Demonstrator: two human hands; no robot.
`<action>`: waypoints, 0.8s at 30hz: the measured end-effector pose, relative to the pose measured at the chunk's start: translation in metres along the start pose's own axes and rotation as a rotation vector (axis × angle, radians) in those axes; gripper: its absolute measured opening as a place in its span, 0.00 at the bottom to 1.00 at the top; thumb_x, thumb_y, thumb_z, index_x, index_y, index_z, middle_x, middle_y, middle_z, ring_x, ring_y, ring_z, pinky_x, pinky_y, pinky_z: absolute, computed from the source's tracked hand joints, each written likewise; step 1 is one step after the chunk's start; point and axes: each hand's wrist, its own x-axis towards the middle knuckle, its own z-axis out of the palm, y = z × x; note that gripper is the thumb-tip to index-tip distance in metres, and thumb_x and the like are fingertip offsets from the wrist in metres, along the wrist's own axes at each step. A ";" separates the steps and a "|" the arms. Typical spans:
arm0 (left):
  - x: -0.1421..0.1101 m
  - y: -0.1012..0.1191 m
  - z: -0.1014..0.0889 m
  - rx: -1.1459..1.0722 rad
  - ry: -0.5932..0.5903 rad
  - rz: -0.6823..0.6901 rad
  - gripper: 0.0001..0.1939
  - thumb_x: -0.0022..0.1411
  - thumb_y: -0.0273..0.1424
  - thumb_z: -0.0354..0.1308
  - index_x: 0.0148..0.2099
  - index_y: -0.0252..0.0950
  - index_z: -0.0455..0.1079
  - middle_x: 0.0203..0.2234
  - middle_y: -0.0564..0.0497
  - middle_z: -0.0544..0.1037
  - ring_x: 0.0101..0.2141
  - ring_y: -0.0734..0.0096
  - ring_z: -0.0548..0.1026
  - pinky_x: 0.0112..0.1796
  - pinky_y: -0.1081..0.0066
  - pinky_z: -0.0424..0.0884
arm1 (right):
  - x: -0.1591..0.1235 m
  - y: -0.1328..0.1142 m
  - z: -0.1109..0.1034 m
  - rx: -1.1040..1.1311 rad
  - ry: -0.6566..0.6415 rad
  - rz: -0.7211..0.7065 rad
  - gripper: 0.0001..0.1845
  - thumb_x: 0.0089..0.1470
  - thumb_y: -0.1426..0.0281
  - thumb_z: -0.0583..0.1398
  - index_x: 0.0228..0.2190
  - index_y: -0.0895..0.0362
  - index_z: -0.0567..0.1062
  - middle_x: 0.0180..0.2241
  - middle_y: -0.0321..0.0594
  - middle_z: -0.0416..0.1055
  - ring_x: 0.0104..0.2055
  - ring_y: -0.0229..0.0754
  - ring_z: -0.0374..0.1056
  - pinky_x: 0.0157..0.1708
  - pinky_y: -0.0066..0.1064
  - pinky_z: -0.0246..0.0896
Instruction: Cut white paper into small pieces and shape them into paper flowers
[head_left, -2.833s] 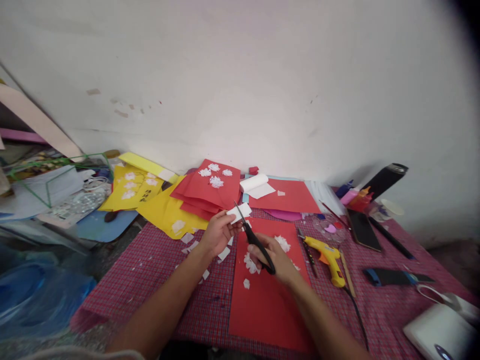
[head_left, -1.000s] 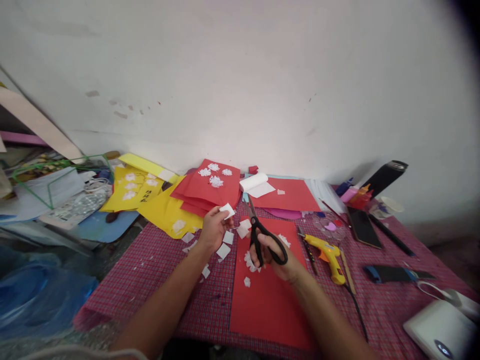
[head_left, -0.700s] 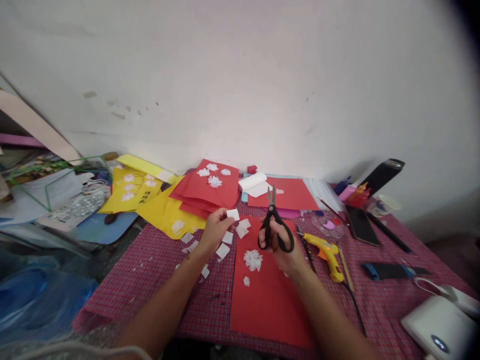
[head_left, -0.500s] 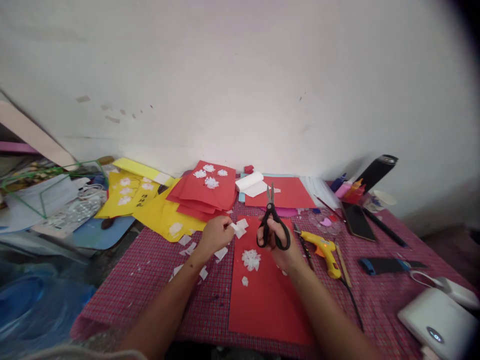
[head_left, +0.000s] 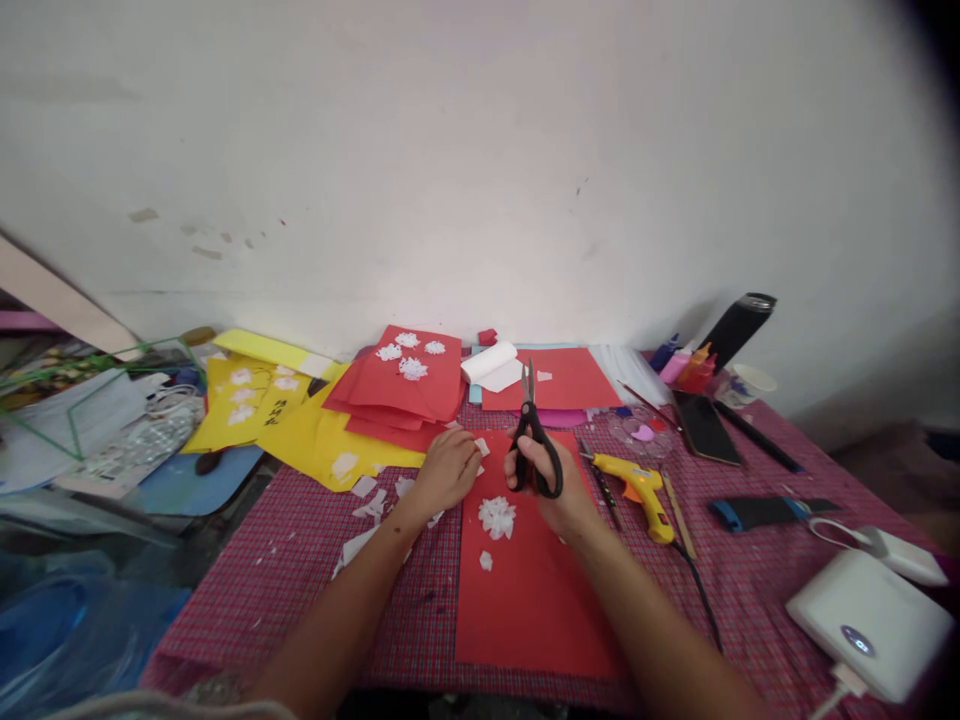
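My right hand (head_left: 544,480) is wrapped round the handles of black-handled scissors (head_left: 528,415). Their blades point toward the wall, slightly parted, with nothing between them. Just left of it, my left hand (head_left: 452,470) reaches over the upper left edge of a red paper sheet (head_left: 532,610), back of the hand up and fingers curled together. A small white paper piece (head_left: 481,447) is at its fingertips; the thumb is mostly hidden. On the sheet below lie a ruffled white paper flower (head_left: 496,517) and a small white paper bit (head_left: 486,561). More white paper scraps (head_left: 369,506) are scattered by my left forearm.
A yellow glue gun (head_left: 637,485), a phone (head_left: 706,428) and a black bottle (head_left: 739,330) stand or lie right. Behind are a white paper roll (head_left: 489,362) and red sheets with white flowers (head_left: 405,375). Yellow sheets (head_left: 330,440) lie left; a white box (head_left: 870,620) lies front right.
Earlier the scissors were at white paper in my left hand; they have since moved away, pointing up. My left hand has lowered its paper piece toward the red sheet. The view has shifted slightly right.
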 end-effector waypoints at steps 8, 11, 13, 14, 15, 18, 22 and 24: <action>-0.002 0.002 -0.003 0.030 -0.001 0.081 0.10 0.64 0.32 0.54 0.42 0.40 0.77 0.40 0.43 0.78 0.46 0.57 0.72 0.55 0.56 0.59 | 0.000 -0.001 0.001 -0.040 0.014 -0.009 0.18 0.55 0.57 0.62 0.40 0.56 0.69 0.23 0.34 0.69 0.22 0.38 0.66 0.23 0.28 0.57; -0.002 0.001 -0.003 0.079 -0.011 0.092 0.12 0.65 0.31 0.52 0.43 0.39 0.77 0.40 0.42 0.78 0.45 0.57 0.72 0.53 0.57 0.61 | 0.000 -0.001 0.001 -0.055 0.012 -0.015 0.17 0.55 0.57 0.62 0.40 0.56 0.69 0.23 0.34 0.69 0.22 0.38 0.65 0.23 0.29 0.57; -0.002 -0.001 -0.003 0.128 -0.022 0.094 0.12 0.66 0.31 0.51 0.44 0.39 0.76 0.41 0.41 0.77 0.45 0.57 0.72 0.52 0.57 0.61 | 0.000 0.000 0.001 -0.070 0.008 -0.025 0.17 0.55 0.57 0.62 0.40 0.56 0.69 0.23 0.34 0.69 0.22 0.37 0.65 0.22 0.28 0.57; -0.002 -0.001 -0.003 0.148 -0.027 0.090 0.12 0.66 0.31 0.51 0.45 0.39 0.76 0.41 0.41 0.77 0.46 0.57 0.71 0.52 0.57 0.61 | 0.000 0.000 0.001 -0.077 0.009 -0.029 0.17 0.55 0.57 0.62 0.40 0.56 0.69 0.23 0.34 0.69 0.22 0.37 0.65 0.22 0.28 0.57; -0.003 -0.002 -0.002 0.164 -0.036 0.083 0.12 0.66 0.31 0.51 0.44 0.39 0.76 0.42 0.41 0.77 0.46 0.57 0.71 0.53 0.56 0.61 | 0.000 0.000 0.001 -0.082 0.008 -0.031 0.18 0.55 0.57 0.62 0.40 0.56 0.69 0.23 0.34 0.69 0.22 0.37 0.65 0.22 0.28 0.57; -0.003 -0.003 -0.001 0.173 -0.067 0.074 0.10 0.65 0.32 0.52 0.39 0.39 0.76 0.42 0.41 0.77 0.47 0.56 0.71 0.55 0.55 0.59 | 0.000 0.001 0.001 -0.077 0.001 -0.031 0.18 0.54 0.57 0.62 0.40 0.56 0.69 0.23 0.34 0.69 0.22 0.37 0.65 0.23 0.28 0.57; -0.003 -0.004 0.001 0.035 -0.054 0.046 0.09 0.62 0.33 0.57 0.33 0.40 0.77 0.35 0.42 0.78 0.43 0.56 0.72 0.54 0.55 0.60 | 0.001 0.001 0.000 -0.081 0.005 -0.028 0.19 0.53 0.56 0.62 0.40 0.56 0.69 0.23 0.35 0.70 0.22 0.38 0.65 0.22 0.28 0.57; -0.003 -0.004 0.001 -0.018 -0.039 0.024 0.08 0.61 0.33 0.57 0.35 0.41 0.78 0.35 0.43 0.78 0.43 0.56 0.73 0.53 0.56 0.61 | 0.001 0.002 0.000 -0.089 0.004 -0.036 0.19 0.53 0.56 0.62 0.40 0.56 0.69 0.23 0.34 0.70 0.22 0.38 0.65 0.22 0.29 0.57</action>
